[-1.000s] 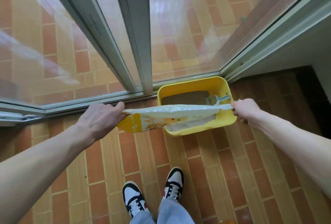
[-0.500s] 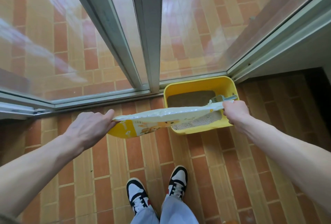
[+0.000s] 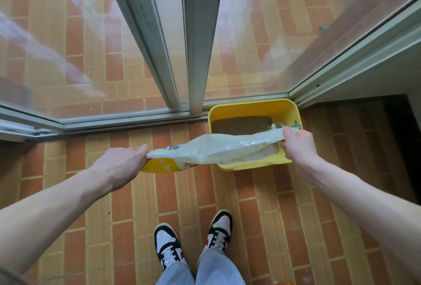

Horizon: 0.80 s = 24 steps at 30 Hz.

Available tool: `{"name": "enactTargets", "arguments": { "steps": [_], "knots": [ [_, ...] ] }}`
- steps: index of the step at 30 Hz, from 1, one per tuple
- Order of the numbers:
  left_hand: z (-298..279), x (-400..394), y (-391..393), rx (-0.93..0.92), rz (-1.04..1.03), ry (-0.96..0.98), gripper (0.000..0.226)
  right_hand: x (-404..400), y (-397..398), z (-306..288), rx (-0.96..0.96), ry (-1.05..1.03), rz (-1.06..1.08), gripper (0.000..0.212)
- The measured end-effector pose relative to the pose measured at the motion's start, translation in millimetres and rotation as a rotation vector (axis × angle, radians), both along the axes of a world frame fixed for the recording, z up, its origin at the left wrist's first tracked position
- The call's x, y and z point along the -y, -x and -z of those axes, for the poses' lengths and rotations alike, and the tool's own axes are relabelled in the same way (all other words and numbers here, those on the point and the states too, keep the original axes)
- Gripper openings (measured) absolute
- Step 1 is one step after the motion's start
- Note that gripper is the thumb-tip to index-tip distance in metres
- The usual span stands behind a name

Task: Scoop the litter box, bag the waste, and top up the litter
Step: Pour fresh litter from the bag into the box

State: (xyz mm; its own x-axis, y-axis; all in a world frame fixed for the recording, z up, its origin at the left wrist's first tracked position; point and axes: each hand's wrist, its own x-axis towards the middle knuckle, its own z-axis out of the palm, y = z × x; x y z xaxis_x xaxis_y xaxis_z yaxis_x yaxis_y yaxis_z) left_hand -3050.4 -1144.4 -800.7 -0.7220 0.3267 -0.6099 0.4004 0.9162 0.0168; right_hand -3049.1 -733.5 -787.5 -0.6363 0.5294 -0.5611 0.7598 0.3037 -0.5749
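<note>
Since a second ago my left hand (image 3: pixel 118 166) has dropped lower, slackening the bag. Largest first: glass sliding doors (image 3: pixel 159 40) fill the upper frame; below, the yellow litter box (image 3: pixel 293 111) sits right of centre on brick-patterned floor (image 3: pixel 127 205). My litter bag (image 3: pixel 211 150) stretches across centre — left hand gripping its base, right hand (image 3: pixel 296 145) pinching the mouth over the box. A grey scoop (image 3: pixel 283 126) rests inside. I judge raising the left end gently would pour evenly — not dump.
</note>
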Motion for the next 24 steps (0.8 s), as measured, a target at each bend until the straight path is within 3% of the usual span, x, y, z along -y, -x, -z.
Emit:
{"name": "enactTargets", "arguments": {
  "steps": [7, 13, 21, 24],
  "knots": [
    [32, 1, -18, 0.104, 0.105, 0.104, 0.014, 43, -16, -11, -0.066, 0.115, 0.003, 0.029],
    [59, -12, -37, 0.124, 0.180, 0.127, 0.021, 83, -38, -27, -0.109, 0.185, -0.033, 0.037],
    [89, 4, -67, 0.145, -0.009, 0.103, 0.026, 119, -61, -53, -0.233, 0.250, 0.031, 0.038],
    [97, 12, -75, 0.165, -0.092, 0.040, 0.018, 124, -69, -57, -0.234, 0.245, -0.003, 0.040]
  ]
}}
